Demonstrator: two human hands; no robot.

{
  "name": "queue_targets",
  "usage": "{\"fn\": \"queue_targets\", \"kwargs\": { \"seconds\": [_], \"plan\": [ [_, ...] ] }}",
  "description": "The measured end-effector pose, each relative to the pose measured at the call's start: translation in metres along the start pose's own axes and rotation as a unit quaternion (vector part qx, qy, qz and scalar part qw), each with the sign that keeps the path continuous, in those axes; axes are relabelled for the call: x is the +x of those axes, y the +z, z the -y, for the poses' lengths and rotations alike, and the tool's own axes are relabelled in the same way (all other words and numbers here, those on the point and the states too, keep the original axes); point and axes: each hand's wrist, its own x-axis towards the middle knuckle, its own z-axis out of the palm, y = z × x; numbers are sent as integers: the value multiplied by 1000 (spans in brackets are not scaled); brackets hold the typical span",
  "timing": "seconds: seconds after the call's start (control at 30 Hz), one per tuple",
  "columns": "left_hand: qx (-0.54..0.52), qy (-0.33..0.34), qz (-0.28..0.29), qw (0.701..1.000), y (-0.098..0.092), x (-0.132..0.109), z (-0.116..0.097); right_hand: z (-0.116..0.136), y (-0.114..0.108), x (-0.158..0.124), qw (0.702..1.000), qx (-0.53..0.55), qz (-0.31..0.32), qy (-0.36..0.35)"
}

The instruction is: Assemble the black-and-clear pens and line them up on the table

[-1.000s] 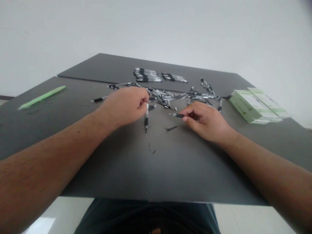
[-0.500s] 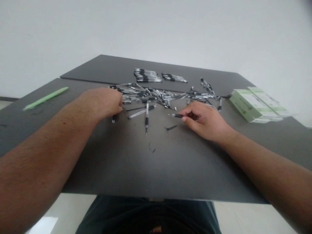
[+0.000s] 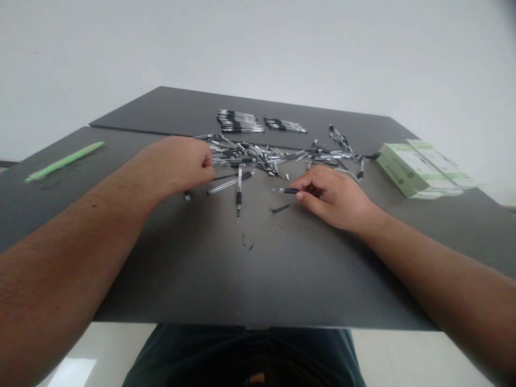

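Observation:
My right hand [image 3: 334, 196] is closed on a gel pen [image 3: 286, 190], whose pale tip points left. At the left side of a loose heap of pens and pen parts [image 3: 262, 156], my left hand [image 3: 189, 164] has its fingers curled down; whatever they may hold is hidden. Between the hands lies a clear pen with a black grip [image 3: 239, 196], its tip toward me. Beside it a clear pen barrel [image 3: 226, 185] rests at a slant. A small dark piece [image 3: 281, 208] lies just below the pen in my right hand.
Two neat rows of pens, a left row [image 3: 241, 121] and a right row [image 3: 285, 124], lie farther back. Green and white boxes [image 3: 419, 171] stand at the right. A light green pen-shaped stick [image 3: 66, 160] lies at the far left of the dark table [image 3: 258, 285].
My left hand has moved slightly right and up, toward the heap. My right hand keeps its hold on the pen. The whole view has shifted a little.

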Motion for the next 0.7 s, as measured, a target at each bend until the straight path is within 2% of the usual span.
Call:
{"fn": "queue_targets", "kwargs": {
  "seconds": [0.1,0.23,0.37,0.53,0.7],
  "plan": [
    [-77,51,-69,993,-5,-15,-32,1,0,0,1000,-5,1,-5],
    [-145,171,-80,971,2,-29,-59,0,1,0,1000,-9,8,1],
    [-157,218,-69,961,7,-31,-66,-1,2,-1,1000,-17,13,12],
    [-182,239,-92,949,11,-30,-67,1,2,-1,1000,-14,14,-5],
    [-189,248,-91,946,14,-31,-70,4,1,0,1000,-12,17,-13]
  ]
}}
